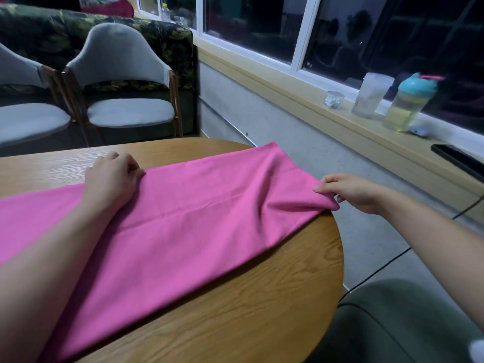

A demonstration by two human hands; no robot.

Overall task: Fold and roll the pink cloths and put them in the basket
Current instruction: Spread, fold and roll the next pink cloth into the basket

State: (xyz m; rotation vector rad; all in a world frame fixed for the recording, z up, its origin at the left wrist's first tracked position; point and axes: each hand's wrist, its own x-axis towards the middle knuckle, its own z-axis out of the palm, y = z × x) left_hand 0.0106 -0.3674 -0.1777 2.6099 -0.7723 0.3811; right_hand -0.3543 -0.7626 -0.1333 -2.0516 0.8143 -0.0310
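A pink cloth [188,218] lies spread in a long folded band across the round wooden table [262,305], its far right corner reaching past the table's edge. My left hand [112,176] rests on the cloth's far edge near the middle, fingers curled and pinching that edge. My right hand [348,192] pinches the cloth's right corner at the table's rim, bunching it slightly. No basket is in view.
Two grey padded chairs [125,100] stand beyond the table, a dark patterned sofa behind them. On the window ledge [340,127] sit a clear cup [372,95], a teal-lidded bottle [407,106], a small clear box and a dark phone [458,158]. A green seat [406,323] is at bottom right.
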